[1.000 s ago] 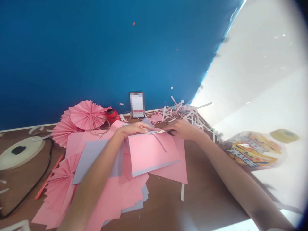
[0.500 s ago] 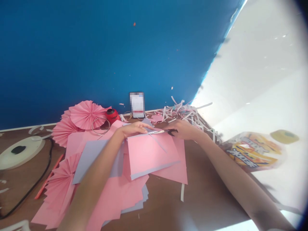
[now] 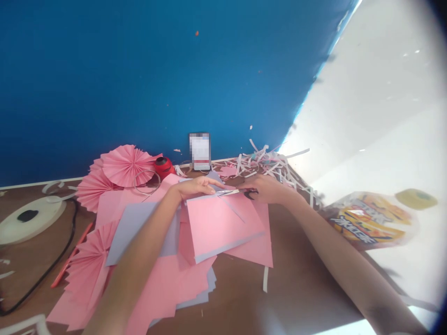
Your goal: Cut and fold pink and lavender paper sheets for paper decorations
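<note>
The pink sheet (image 3: 223,225) has swung slightly right on the worktop (image 3: 244,288). The left hand (image 3: 195,186) pinches its far edge, and the right hand (image 3: 268,188) grips scissors (image 3: 230,191) cutting there (a thin strip trails off).

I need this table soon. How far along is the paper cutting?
Done: folded pink fans lie at the left, trimmed strips piled by the wall. In hand: right hand works scissors along the pink sheet the left hand steadies. Left: flat pink sheets underneath are unfolded.
</note>
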Tool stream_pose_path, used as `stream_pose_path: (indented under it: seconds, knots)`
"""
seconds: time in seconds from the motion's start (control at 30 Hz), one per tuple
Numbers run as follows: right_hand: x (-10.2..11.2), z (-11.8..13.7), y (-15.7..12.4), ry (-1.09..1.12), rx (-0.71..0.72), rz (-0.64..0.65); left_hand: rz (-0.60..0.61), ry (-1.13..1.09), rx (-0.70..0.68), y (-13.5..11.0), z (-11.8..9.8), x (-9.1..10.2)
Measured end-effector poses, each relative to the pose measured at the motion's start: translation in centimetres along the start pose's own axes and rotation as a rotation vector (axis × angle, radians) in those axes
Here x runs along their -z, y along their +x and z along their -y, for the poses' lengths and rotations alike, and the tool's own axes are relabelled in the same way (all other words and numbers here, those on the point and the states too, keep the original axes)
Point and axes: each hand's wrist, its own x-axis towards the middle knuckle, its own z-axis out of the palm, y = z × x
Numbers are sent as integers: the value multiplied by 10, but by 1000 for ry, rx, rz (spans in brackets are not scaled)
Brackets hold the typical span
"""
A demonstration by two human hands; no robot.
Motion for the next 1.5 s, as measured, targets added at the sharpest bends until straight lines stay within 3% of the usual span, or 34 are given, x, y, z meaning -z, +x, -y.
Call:
stream_pose_path:
  seconds: [0.53, 0.83, 1.0, 1.23, 1.5]
  knots:
    - [-10, -4, 3, -93, 73, -59, 20, -45, 25, 2, 4, 2]
    - [-12, -9, 3, -130, 55, -81, -30, 111, 130, 0, 1, 5]
    - [-11, -9, 2, -126, 36, -84, -43, 173, 122, -3, 0, 5]
    - [-18, -6, 3, -39, 57, -83, 33, 245, 83, 0, 3, 4]
    - [-19, -6, 3, 28, 24, -82, -23, 222, 146, 1, 4, 6]
